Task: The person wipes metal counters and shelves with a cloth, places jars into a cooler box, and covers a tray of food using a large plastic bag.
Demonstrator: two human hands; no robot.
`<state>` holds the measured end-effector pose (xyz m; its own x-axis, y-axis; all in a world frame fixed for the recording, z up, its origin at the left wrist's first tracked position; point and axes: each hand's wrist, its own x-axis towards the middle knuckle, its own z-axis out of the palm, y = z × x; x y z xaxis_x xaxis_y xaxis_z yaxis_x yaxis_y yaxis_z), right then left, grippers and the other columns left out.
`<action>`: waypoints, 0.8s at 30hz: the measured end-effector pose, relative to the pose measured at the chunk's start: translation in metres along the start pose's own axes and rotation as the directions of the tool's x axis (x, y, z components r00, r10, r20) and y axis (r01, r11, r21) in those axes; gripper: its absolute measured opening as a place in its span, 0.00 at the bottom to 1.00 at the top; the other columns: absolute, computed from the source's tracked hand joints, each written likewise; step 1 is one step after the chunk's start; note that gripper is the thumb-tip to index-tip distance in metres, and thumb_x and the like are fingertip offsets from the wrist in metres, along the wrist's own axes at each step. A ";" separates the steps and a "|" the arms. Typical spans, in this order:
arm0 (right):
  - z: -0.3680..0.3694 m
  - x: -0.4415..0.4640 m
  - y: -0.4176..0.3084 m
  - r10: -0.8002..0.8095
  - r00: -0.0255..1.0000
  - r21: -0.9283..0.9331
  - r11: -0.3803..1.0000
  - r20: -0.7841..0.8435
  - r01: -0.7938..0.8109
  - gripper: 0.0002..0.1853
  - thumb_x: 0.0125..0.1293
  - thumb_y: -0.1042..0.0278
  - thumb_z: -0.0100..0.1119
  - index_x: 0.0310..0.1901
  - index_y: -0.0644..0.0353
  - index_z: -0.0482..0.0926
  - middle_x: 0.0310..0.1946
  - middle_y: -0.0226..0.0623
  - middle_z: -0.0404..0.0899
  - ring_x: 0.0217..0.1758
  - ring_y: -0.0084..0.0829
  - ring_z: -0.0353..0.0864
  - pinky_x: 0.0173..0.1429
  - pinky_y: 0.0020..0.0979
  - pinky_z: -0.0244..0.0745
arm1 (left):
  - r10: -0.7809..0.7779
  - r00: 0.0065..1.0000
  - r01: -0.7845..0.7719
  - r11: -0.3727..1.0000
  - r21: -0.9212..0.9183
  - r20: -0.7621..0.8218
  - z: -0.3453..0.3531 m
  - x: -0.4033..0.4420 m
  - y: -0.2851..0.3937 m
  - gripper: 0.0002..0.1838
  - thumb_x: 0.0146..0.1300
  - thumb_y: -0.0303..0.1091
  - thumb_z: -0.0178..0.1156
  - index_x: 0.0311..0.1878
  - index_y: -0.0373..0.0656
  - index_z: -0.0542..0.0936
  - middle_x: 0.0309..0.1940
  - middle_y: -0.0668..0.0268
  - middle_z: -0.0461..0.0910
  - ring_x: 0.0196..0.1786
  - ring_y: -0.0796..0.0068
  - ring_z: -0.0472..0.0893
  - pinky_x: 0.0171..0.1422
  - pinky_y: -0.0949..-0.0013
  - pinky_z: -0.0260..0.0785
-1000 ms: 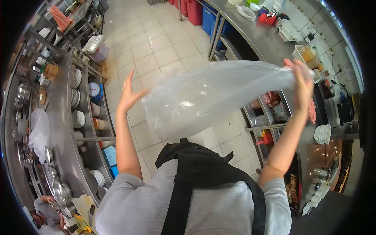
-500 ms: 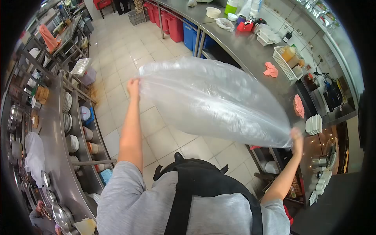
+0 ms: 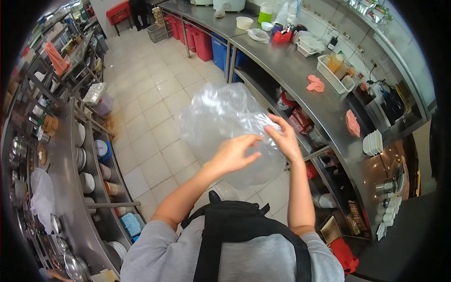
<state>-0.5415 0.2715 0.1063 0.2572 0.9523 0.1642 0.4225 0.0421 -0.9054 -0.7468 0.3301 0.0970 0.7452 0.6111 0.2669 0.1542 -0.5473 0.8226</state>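
A large clear plastic bag [image 3: 221,113] hangs bunched over the tiled floor, in front of my body. Its right edge is gripped in my right hand [image 3: 284,141], thumb and fingers pressed together on the film. My left hand [image 3: 237,152] is just left of the right one, over the lower part of the bag, with thumb and fingers apart. The bag's lower part droops below both hands.
On the right, a steel counter [image 3: 286,70] carries pink cloths [image 3: 315,83], a white basket of bottles [image 3: 334,73] and stacked white trays [image 3: 372,143]. Shelves of plates [image 3: 87,182] stand left. Red bins [image 3: 199,43] line the back. Part of another person in dark clothes stands far off.
Stretched wide between both hands half a second ago, the bag is now bunched. My hands have come together near the middle, and my left hand has let go of the bag's left end.
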 end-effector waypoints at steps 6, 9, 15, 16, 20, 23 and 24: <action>-0.063 -0.011 -0.028 0.079 0.997 -0.053 0.996 0.023 -0.077 0.11 0.62 0.64 0.66 0.40 0.62 0.81 0.31 0.25 0.80 0.37 0.16 0.74 0.43 0.22 0.69 | 0.207 0.968 -0.100 0.835 0.541 -0.140 -0.096 -0.004 -0.028 0.33 0.49 0.44 0.72 0.60 0.51 0.74 0.57 0.61 0.75 0.62 0.60 0.73 0.62 0.53 0.66; -0.087 -0.004 -0.046 0.029 0.990 -0.148 0.989 0.135 -0.009 0.13 0.59 0.63 0.68 0.41 0.62 0.80 0.32 0.25 0.79 0.38 0.18 0.75 0.45 0.24 0.70 | -0.050 0.986 -0.035 0.871 0.490 0.160 -0.094 0.016 -0.116 0.35 0.44 0.46 0.73 0.58 0.51 0.75 0.56 0.62 0.76 0.62 0.59 0.72 0.65 0.47 0.62; -0.121 0.074 -0.026 -0.452 0.892 -0.914 0.373 -0.029 0.159 0.16 0.48 0.73 0.65 0.42 0.58 0.79 0.38 0.39 0.80 0.43 0.44 0.77 0.46 0.40 0.69 | 0.455 0.869 -0.057 0.482 0.874 -0.195 -0.165 0.125 -0.063 0.21 0.43 0.34 0.71 0.40 0.45 0.74 0.36 0.60 0.75 0.45 0.55 0.75 0.44 0.54 0.64; -0.121 0.079 -0.049 -0.725 0.683 -0.957 0.254 -0.094 0.138 0.15 0.48 0.75 0.63 0.40 0.57 0.79 0.37 0.38 0.79 0.42 0.44 0.77 0.45 0.42 0.68 | 0.627 0.732 0.082 0.308 0.948 -0.267 -0.181 0.135 -0.037 0.20 0.41 0.29 0.68 0.40 0.46 0.75 0.35 0.61 0.74 0.45 0.57 0.75 0.44 0.55 0.64; -0.096 0.009 -0.098 -0.906 0.293 -0.906 0.371 -0.305 0.204 0.17 0.48 0.76 0.62 0.43 0.59 0.77 0.33 0.37 0.78 0.40 0.42 0.76 0.47 0.40 0.67 | 0.885 0.243 0.029 0.403 0.915 -0.397 -0.161 0.032 -0.003 0.16 0.51 0.26 0.61 0.45 0.47 0.78 0.37 0.62 0.76 0.46 0.59 0.74 0.50 0.54 0.64; -0.034 -0.044 0.026 -0.672 0.701 -0.737 0.595 -0.238 0.319 0.27 0.44 0.81 0.57 0.51 0.56 0.77 0.37 0.34 0.78 0.43 0.39 0.75 0.50 0.41 0.64 | 0.526 0.785 -0.014 0.544 0.839 -0.328 -0.077 -0.066 -0.105 0.19 0.54 0.26 0.57 0.52 0.45 0.75 0.44 0.58 0.75 0.51 0.55 0.74 0.52 0.51 0.65; -0.006 -0.072 0.076 -0.345 0.933 -0.812 0.569 -0.099 0.125 0.27 0.47 0.81 0.58 0.54 0.54 0.77 0.38 0.37 0.78 0.44 0.40 0.75 0.55 0.46 0.65 | 0.196 0.956 0.118 0.418 0.901 -0.217 -0.036 -0.110 -0.135 0.21 0.51 0.26 0.57 0.52 0.46 0.75 0.44 0.58 0.74 0.52 0.54 0.73 0.53 0.49 0.65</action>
<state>-0.5230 0.2044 0.0279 0.1799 0.8446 0.5043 0.9788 -0.1028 -0.1770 -0.8727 0.3576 -0.0256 0.6023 0.6011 0.5252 0.7369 -0.6716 -0.0765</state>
